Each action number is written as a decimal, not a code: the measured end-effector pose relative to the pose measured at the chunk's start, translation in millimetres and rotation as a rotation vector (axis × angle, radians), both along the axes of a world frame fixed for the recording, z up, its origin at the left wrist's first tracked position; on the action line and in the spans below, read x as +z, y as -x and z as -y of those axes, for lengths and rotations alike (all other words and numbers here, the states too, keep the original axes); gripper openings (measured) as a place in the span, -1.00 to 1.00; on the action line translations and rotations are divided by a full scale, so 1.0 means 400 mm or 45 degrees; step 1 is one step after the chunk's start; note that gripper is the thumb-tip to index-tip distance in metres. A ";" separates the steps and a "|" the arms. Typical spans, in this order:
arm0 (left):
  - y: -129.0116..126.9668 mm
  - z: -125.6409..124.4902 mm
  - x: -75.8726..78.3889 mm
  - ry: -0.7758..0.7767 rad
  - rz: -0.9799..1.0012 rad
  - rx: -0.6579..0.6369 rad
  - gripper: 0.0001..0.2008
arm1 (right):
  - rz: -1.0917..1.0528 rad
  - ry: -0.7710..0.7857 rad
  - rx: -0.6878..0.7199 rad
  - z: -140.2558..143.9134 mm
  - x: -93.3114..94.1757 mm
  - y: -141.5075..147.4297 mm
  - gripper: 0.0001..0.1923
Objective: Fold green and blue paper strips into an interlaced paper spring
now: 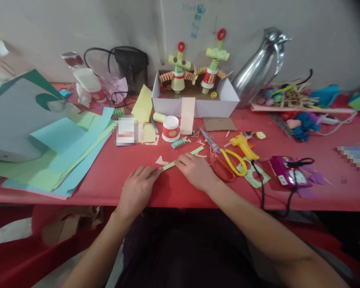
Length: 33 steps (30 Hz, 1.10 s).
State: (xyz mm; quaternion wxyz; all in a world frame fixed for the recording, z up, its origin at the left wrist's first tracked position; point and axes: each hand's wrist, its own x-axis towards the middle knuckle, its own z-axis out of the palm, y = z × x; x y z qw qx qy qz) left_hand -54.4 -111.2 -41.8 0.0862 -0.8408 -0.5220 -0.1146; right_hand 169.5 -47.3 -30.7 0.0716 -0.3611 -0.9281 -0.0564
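Both hands — left hand (138, 185) and right hand (195, 170) — are pinching a thin green paper strip (183, 158) flat on the tabletop (114, 176); uneven pulling is risking a tear — scissors (226, 162) are lying just right

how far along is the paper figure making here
Two finished paper figures already stand in the white box. In hand: the left hand and right hand press a green paper strip flat on the red table. Probably left: an unused paper cup, with scissors and glue gun lying idle.
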 end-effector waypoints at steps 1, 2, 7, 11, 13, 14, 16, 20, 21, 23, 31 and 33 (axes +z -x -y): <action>0.009 0.007 -0.002 -0.024 0.004 0.012 -0.64 | 0.001 -0.006 0.000 -0.001 -0.001 0.000 -0.76; 0.018 0.013 -0.003 -0.042 0.002 0.024 -0.65 | 0.002 -0.009 0.000 -0.002 -0.002 0.000 -0.76; 0.046 0.034 0.005 0.030 -0.044 0.016 -0.62 | -0.013 -0.016 0.011 -0.003 -0.004 -0.001 -0.77; 0.061 0.050 0.027 0.082 -0.045 0.031 -0.61 | -0.025 -0.027 0.014 -0.002 -0.008 -0.002 -0.76; 0.068 0.062 0.036 0.090 -0.071 0.034 -0.59 | -0.030 -0.046 0.020 -0.003 -0.013 -0.002 -0.75; 0.073 0.069 0.039 0.093 -0.076 0.027 -0.58 | -0.037 -0.057 0.023 -0.003 -0.015 -0.001 -0.76; 0.084 0.081 0.039 0.082 -0.044 0.013 -0.61 | -0.058 -0.063 0.028 -0.005 -0.021 -0.001 -0.76; 0.111 0.094 0.026 0.001 0.047 0.022 -0.69 | -0.125 0.010 0.019 -0.006 -0.022 -0.001 -0.75; 0.117 0.094 0.021 -0.023 0.041 0.017 -0.71 | -0.145 0.029 0.016 -0.006 -0.020 0.000 -0.75; 0.126 0.092 0.013 -0.065 0.007 -0.016 -0.74 | -0.182 0.053 0.010 -0.001 -0.013 0.003 -0.75; 0.118 0.067 0.076 -0.120 0.273 -0.032 -0.86 | -0.297 0.145 0.164 0.045 0.060 0.050 -0.77; 0.109 0.055 0.123 -0.204 0.448 0.032 -0.86 | -0.486 0.265 0.177 0.057 0.097 0.059 -0.75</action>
